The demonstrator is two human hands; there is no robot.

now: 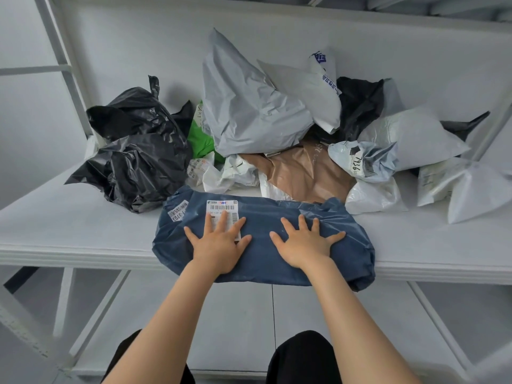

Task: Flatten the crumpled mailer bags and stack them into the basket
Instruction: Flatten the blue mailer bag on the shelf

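Note:
A dark blue mailer bag with white shipping labels lies at the front edge of the white shelf, its near edge hanging slightly over. My left hand presses flat on its left half, fingers spread over a label. My right hand presses flat on its right half, fingers spread. Behind it lies a pile of crumpled mailers: a black one at left, a large grey one in the middle, a brown one, a green one, and white ones at right. No basket is in view.
White shelf uprights rise at the left, and another slants at the right edge. A lower shelf lies beneath the front edge. My dark-clothed knees show at the bottom.

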